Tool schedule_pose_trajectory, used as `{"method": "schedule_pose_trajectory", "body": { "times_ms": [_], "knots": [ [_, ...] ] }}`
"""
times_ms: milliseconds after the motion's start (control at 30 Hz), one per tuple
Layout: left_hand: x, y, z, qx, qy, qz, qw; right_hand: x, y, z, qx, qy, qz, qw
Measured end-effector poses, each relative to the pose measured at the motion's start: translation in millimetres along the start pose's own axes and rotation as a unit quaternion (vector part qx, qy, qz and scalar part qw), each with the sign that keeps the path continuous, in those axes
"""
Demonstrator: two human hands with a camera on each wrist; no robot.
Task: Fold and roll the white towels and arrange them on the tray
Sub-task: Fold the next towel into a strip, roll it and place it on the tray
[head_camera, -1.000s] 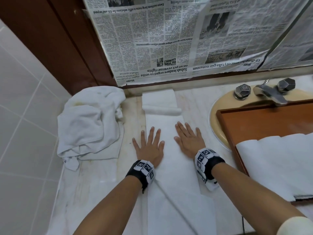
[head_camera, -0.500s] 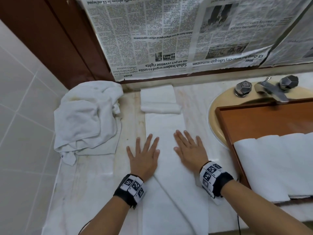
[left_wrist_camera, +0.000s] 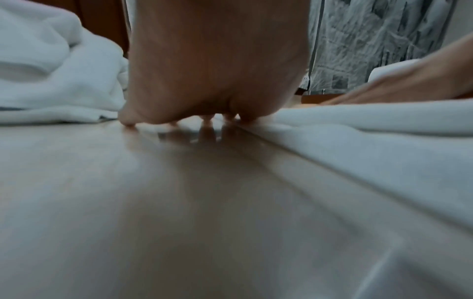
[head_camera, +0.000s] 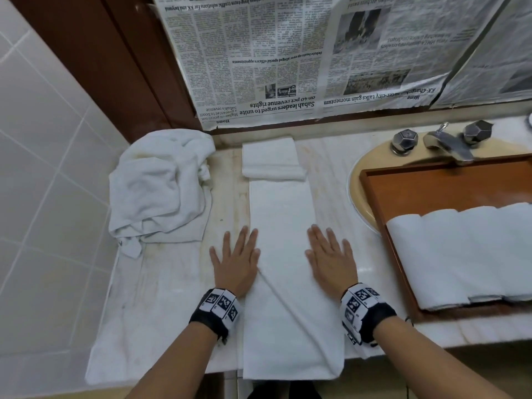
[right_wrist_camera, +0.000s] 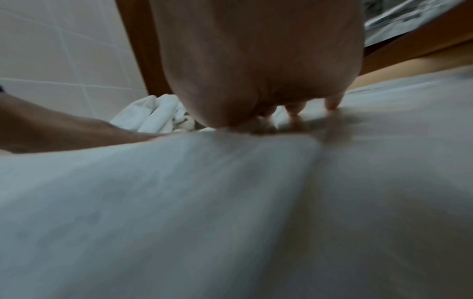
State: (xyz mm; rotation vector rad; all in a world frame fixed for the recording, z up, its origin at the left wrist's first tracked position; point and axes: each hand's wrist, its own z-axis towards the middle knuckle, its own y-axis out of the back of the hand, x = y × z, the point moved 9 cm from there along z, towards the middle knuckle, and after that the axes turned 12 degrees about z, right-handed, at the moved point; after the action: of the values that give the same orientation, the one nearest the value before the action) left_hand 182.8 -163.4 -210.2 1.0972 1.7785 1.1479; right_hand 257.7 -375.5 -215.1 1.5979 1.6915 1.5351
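The pale marble bench (head_camera: 331,156) fills the lower head view, with sheets of newspaper (head_camera: 288,67) hung upside down along the wall at 12 o'clock. A wooden tray (head_camera: 431,191) lies across the beige sink (head_camera: 357,180) at 3 o'clock, and rolled white towels (head_camera: 466,254) lie side by side in its near half, touching one another. Behind the tray at 1 o'clock stands the metal faucet (head_camera: 449,145) with its two faceted knobs. In the middle of the bench a long folded white towel (head_camera: 283,226) runs from 12 o'clock down to 6 o'clock, its far end turned over into a short flap (head_camera: 270,162) and its near end hanging over the bench edge, a diagonal crease crossing the near part. At 10 o'clock a crumpled towel pile (head_camera: 158,188) sits against the tiled wall (head_camera: 43,168), just beside the strip but apart from it. The left hand (head_camera: 234,263) lies flat with fingers spread wide, palm on the bench at the strip's left edge; the left wrist view shows its fingertips (left_wrist_camera: 128,122) touching the bench. The right hand (head_camera: 331,260) lies flat and spread too, on the strip's right edge. Neither holds anything. Each wrist wears a black band (head_camera: 220,309) with printed markers.
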Motion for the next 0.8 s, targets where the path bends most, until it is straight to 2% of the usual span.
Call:
{"method": "schedule_pose_trajectory", "body": {
  "times_ms": [100, 200, 333, 467, 567, 633, 700, 800],
  "knots": [
    [-2, 5, -9, -0.008, -0.024, -0.016, 1.000, -10, 6, -12, 0.001, -0.011, 0.018, 1.000],
    [-16, 14, -28, -0.048, -0.106, -0.049, 0.992, -11, 11, -34, -0.013, -0.003, 0.063, 0.998],
    [-39, 8, -46, -0.018, -0.157, -0.029, 0.987, -8, 13, -70, -0.016, 0.012, 0.108, 0.994],
    [-40, 15, -46, -0.035, -0.152, -0.013, 0.988, -9, 7, -92, -0.009, -0.010, 0.105, 0.994],
    [-29, 13, -49, -0.033, -0.152, -0.104, 0.982, -6, 5, -103, 0.001, -0.046, 0.106, 0.993],
    [-18, 13, -55, -0.049, -0.149, -0.145, 0.977, 2, 10, -114, -0.024, -0.060, 0.104, 0.993],
    [-7, 11, -62, -0.059, -0.143, -0.158, 0.975, 17, 11, -127, -0.051, -0.057, 0.141, 0.987],
    [2, 6, -71, -0.051, -0.160, -0.164, 0.972, 51, 6, -147, -0.050, -0.015, 0.232, 0.971]
  ]
}}
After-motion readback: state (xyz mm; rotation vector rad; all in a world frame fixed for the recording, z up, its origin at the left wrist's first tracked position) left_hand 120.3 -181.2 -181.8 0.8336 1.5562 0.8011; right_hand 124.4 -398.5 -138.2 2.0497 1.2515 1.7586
